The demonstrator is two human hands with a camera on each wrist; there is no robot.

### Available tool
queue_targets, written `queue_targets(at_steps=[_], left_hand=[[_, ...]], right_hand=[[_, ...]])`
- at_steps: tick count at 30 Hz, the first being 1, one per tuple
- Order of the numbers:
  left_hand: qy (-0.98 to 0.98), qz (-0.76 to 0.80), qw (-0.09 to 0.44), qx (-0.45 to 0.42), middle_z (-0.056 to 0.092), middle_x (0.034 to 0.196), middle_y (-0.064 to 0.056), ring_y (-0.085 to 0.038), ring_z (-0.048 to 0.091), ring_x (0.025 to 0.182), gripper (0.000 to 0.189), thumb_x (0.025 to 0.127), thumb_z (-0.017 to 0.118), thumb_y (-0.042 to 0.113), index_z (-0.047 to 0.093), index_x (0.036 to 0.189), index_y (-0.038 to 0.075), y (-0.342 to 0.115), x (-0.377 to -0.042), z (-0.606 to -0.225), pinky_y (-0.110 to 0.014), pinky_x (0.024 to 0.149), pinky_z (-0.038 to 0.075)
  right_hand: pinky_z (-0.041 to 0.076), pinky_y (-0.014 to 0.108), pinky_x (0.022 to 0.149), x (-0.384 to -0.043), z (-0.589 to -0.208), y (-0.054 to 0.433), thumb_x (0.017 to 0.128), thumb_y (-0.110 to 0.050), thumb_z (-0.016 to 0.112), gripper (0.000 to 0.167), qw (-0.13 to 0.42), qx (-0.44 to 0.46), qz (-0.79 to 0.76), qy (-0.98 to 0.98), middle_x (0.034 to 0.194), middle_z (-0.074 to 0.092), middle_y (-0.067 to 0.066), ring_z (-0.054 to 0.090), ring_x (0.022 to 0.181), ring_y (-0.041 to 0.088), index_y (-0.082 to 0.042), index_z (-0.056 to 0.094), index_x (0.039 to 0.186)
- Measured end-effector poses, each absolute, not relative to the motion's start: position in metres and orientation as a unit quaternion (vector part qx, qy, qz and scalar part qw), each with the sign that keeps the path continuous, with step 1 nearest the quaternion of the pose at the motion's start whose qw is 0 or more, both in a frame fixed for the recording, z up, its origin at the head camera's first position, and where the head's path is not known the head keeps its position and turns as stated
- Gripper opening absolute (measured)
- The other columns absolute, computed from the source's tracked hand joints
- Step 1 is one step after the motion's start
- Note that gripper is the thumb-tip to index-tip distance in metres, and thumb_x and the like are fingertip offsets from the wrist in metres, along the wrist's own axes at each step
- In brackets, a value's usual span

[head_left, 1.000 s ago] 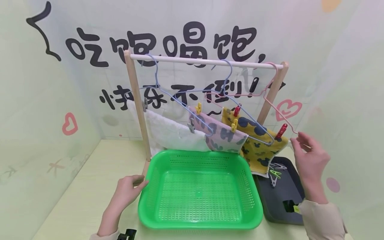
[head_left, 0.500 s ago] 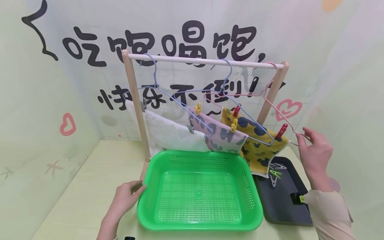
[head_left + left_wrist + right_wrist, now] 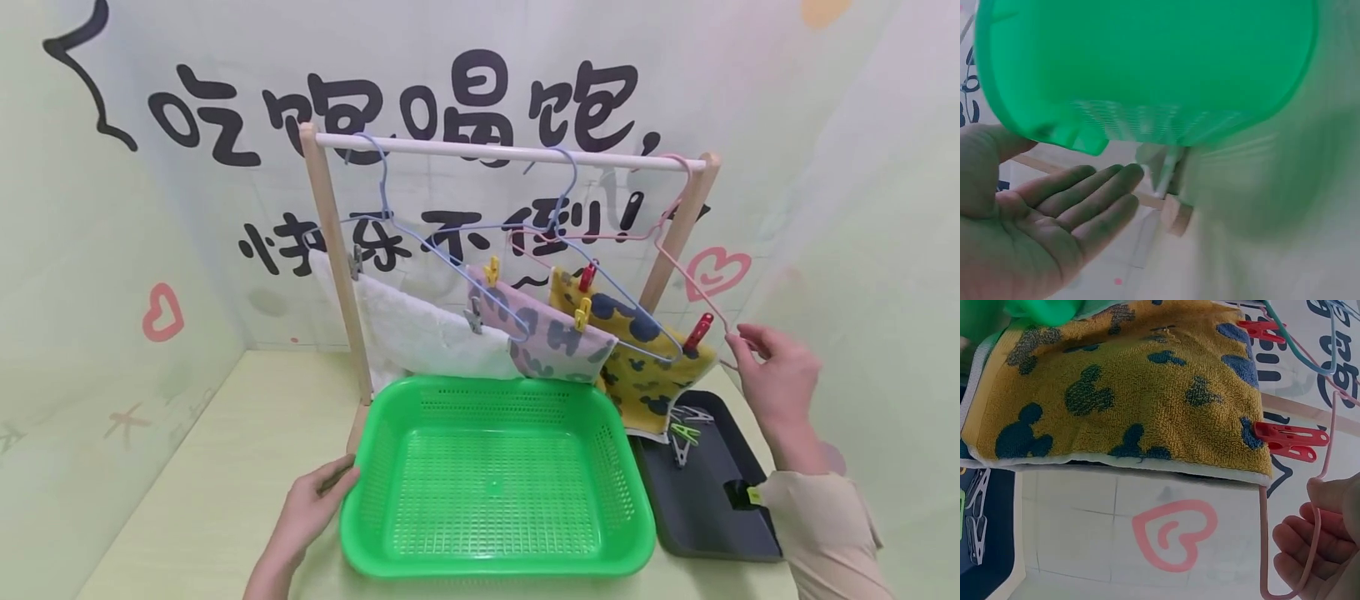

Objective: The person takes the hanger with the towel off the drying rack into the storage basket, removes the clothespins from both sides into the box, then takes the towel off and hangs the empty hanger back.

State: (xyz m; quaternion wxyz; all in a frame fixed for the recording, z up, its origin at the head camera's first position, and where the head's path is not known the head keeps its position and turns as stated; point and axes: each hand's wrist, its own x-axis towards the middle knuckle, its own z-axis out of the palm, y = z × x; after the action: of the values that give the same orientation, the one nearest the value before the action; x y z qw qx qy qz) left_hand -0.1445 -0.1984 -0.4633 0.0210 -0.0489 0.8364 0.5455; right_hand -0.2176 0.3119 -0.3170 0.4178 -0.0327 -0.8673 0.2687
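Near the right end of the rack, my right hand (image 3: 783, 383) pinches the lower corner of a pink wire hanger (image 3: 692, 282) between thumb and forefinger. From that hanger a yellow towel (image 3: 637, 371) with dark mouse-shaped prints hangs by red clothespins (image 3: 1291, 436). In the right wrist view the wire's bent end loops past my curled fingers (image 3: 1310, 540). My left hand (image 3: 311, 504) is at the left side of a green plastic basket (image 3: 351, 525). Its thumb touches the basket in the left wrist view, while the other fingers (image 3: 1100, 203) extend below it, holding nothing.
Blue hangers on the wooden rack's white rod (image 3: 442, 148) carry a white towel (image 3: 427, 329) with grey clothespins and a pink towel (image 3: 558, 342) with yellow ones. At right, a dark tray (image 3: 712, 525) holds several loose clothespins (image 3: 684, 433). A printed curtain (image 3: 465, 50) stands behind.
My right hand has shifted slightly at the pink hanger's corner, its thumb now on the wire bend. My left hand has slid a little down and left along the basket. The view has shifted slightly.
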Motion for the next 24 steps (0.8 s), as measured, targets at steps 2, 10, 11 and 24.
queue_targets(at_steps=[2,10,11,24], left_hand=[[0.813,0.578,0.025,-0.062,0.041,0.140,-0.023,-0.037,0.040,0.128,0.058,0.096,0.053,0.036,0.041,0.136,-0.004,-0.197,-0.146,-0.469,-0.040,0.102,0.038],[0.735,0.673,0.008,-0.083,0.042,0.141,0.004,0.008,0.042,0.117,0.056,0.097,0.052,0.035,0.038,0.141,0.003,-0.192,-0.148,-0.487,-0.010,0.092,0.040],[0.729,0.679,0.006,-0.086,0.042,0.141,0.006,0.008,0.041,0.119,0.056,0.097,0.052,0.035,0.038,0.141,0.004,-0.192,-0.148,-0.488,-0.008,0.092,0.038],[0.657,0.748,0.003,-0.095,0.053,0.116,0.028,-0.015,0.033,0.133,0.052,0.095,0.057,0.030,0.040,0.135,0.001,-0.188,-0.147,-0.492,-0.012,0.092,0.042]], right_hand=[[0.033,0.004,0.068,-0.217,-0.318,0.311,0.086,-0.010,0.068,0.020,0.411,-0.036,0.278,-0.868,0.091,0.068,0.024,0.059,0.074,-0.004,0.007,0.069,0.098],[0.033,-0.005,0.065,-0.214,-0.319,0.309,0.086,-0.006,0.068,0.016,0.394,-0.022,0.302,-0.868,0.090,0.068,0.025,0.038,0.068,-0.027,0.008,0.069,0.096],[0.033,-0.005,0.065,-0.214,-0.319,0.309,0.086,-0.006,0.067,0.016,0.392,-0.022,0.303,-0.868,0.089,0.068,0.025,0.038,0.067,-0.027,0.008,0.069,0.095],[0.035,0.003,0.049,-0.208,-0.318,0.308,0.087,-0.005,0.066,0.014,0.373,-0.036,0.326,-0.868,0.066,0.061,-0.011,0.043,0.058,-0.021,0.008,0.068,0.090]])
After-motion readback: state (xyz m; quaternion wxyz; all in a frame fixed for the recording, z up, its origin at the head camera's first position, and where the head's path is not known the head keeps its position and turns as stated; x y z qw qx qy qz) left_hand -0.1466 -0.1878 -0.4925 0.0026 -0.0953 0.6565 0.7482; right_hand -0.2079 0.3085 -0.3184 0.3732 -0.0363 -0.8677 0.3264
